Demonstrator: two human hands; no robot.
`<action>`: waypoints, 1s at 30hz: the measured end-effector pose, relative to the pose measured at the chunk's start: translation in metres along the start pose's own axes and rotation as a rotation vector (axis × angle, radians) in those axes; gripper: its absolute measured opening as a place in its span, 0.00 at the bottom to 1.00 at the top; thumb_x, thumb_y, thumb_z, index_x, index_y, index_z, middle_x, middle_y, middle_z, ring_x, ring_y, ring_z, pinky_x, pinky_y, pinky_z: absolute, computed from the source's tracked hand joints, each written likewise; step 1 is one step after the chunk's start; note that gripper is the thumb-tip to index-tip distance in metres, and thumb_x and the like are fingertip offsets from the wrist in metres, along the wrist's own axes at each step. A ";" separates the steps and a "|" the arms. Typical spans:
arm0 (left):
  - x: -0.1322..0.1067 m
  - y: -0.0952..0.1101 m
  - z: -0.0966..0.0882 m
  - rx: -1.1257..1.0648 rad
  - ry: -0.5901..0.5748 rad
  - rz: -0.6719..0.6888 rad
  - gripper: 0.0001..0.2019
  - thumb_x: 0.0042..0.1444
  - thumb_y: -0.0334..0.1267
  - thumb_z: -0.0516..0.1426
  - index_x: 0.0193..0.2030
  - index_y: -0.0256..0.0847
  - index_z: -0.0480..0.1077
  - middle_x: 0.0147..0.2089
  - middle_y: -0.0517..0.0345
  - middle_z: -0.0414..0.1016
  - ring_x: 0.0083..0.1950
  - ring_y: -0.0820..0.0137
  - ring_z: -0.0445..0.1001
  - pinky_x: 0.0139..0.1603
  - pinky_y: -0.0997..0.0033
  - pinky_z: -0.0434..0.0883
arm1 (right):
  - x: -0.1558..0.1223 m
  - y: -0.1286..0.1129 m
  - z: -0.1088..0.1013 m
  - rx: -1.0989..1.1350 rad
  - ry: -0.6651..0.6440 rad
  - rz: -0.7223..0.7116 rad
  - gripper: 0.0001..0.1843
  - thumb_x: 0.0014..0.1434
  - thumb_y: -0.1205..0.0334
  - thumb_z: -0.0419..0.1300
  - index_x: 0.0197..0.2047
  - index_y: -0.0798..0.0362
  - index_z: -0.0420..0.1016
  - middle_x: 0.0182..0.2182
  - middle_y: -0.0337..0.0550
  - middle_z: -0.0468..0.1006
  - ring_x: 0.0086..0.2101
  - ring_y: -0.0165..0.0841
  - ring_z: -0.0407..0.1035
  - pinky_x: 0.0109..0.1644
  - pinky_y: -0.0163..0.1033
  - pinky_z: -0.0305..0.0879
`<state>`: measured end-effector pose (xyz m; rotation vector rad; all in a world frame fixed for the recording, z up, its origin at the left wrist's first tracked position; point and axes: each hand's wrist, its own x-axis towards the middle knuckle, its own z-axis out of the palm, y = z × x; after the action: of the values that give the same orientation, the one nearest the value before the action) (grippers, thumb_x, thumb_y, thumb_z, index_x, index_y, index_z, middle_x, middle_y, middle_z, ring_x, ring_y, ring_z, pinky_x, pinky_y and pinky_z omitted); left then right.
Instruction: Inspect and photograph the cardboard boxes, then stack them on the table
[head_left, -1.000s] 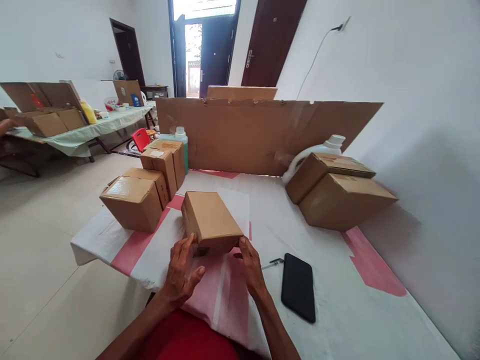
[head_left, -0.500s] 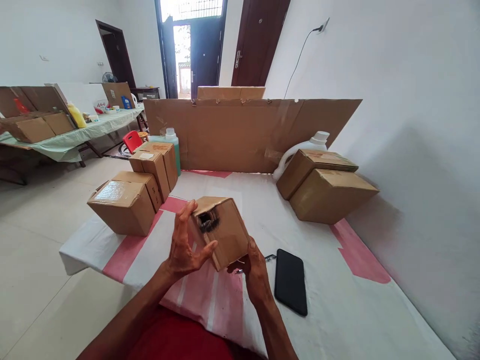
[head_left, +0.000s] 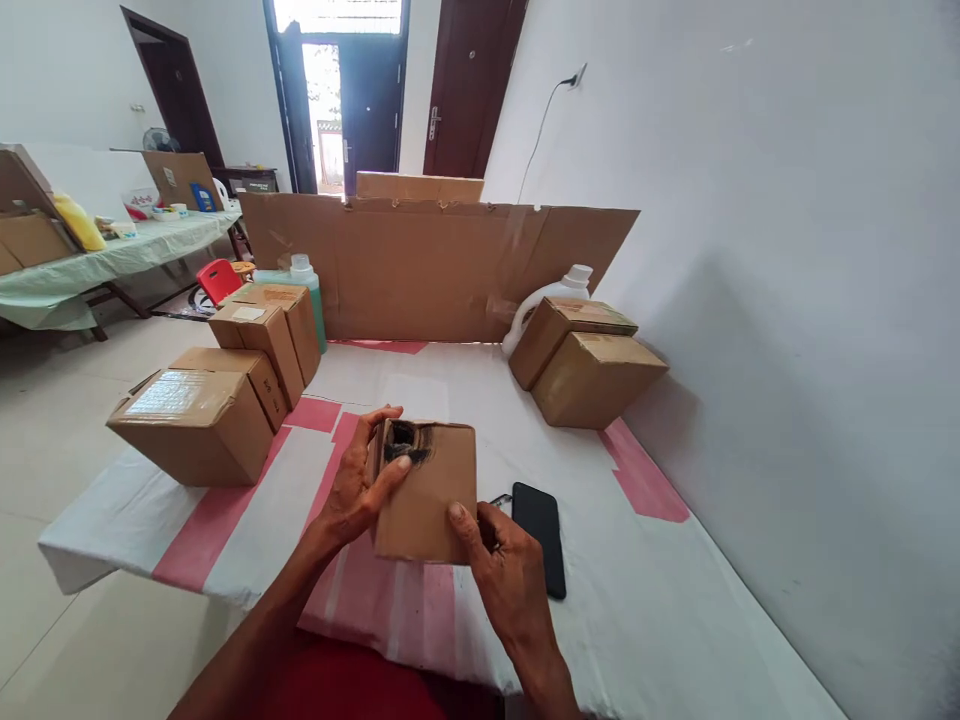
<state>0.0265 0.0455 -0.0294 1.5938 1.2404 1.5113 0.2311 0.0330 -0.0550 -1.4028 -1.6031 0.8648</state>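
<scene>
I hold a small cardboard box (head_left: 427,495) tipped up above the table (head_left: 660,600), one face toward me with a black scribbled patch near its top left. My left hand (head_left: 360,485) grips its left side, fingers over the top edge and thumb on the face by the black patch. My right hand (head_left: 499,565) grips its lower right corner, thumb pressed on the face. A black phone (head_left: 541,535) lies flat just right of the box, with a small metal object at its top left corner.
Several cardboard boxes (head_left: 202,410) stand at the table's left, two more (head_left: 589,365) at the right by the wall. A cardboard sheet (head_left: 435,270) stands across the back, with a green bottle (head_left: 304,280) and a white jug (head_left: 555,290) before it. Another table (head_left: 97,260) is far left.
The box was lifted off the table and turned up so the marked face points at me. Both hands closed round it. The view has shifted right.
</scene>
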 end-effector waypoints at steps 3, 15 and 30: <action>-0.019 0.003 -0.002 0.040 -0.059 0.024 0.25 0.66 0.44 0.59 0.68 0.48 0.61 0.72 0.47 0.63 0.77 0.54 0.56 0.76 0.47 0.55 | 0.003 -0.010 0.010 0.102 0.122 -0.061 0.31 0.61 0.34 0.60 0.55 0.51 0.74 0.49 0.52 0.79 0.47 0.45 0.74 0.48 0.49 0.74; -0.040 0.027 0.000 0.177 0.149 -0.045 0.19 0.69 0.51 0.55 0.63 0.51 0.68 0.67 0.55 0.70 0.69 0.56 0.68 0.72 0.55 0.61 | 0.004 -0.057 0.045 0.016 0.241 -0.057 0.40 0.52 0.44 0.71 0.63 0.47 0.63 0.53 0.53 0.77 0.53 0.54 0.74 0.58 0.61 0.71; -0.042 0.023 -0.007 0.094 0.024 -0.125 0.30 0.64 0.53 0.60 0.71 0.51 0.60 0.72 0.51 0.64 0.70 0.55 0.65 0.70 0.55 0.65 | 0.008 -0.048 0.029 0.198 0.129 -0.079 0.36 0.60 0.35 0.61 0.62 0.48 0.64 0.54 0.52 0.78 0.52 0.47 0.75 0.56 0.53 0.71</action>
<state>0.0282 -0.0026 -0.0240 1.5306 1.4159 1.4171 0.1840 0.0344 -0.0234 -1.2231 -1.4254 0.8448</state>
